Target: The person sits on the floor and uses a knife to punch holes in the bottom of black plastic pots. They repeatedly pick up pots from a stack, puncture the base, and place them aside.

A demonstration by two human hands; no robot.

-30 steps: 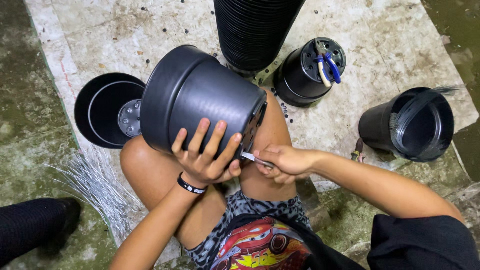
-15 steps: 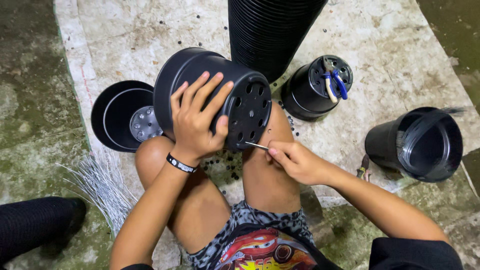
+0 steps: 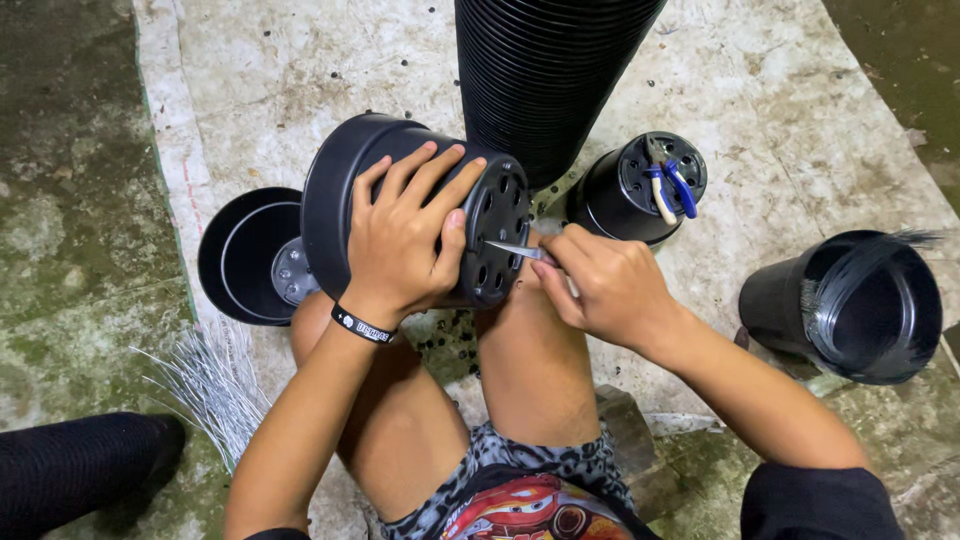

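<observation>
Two hands work one black pot (image 3: 350, 190) lying on its side across the knees. Left hand (image 3: 405, 235) spreads over its wall, fingers clamped near the holed base, which faces right. Right hand (image 3: 600, 285) pinches a thin blade (image 3: 515, 250), tip touching that base. Behind stand a pot stack (image 3: 545, 70) and an upturned pot carrying pliers (image 3: 670, 190).

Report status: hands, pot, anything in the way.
Left hand grips black pot on knee. Right hand holds metal blade at holed base. Nothing in the way.
</observation>
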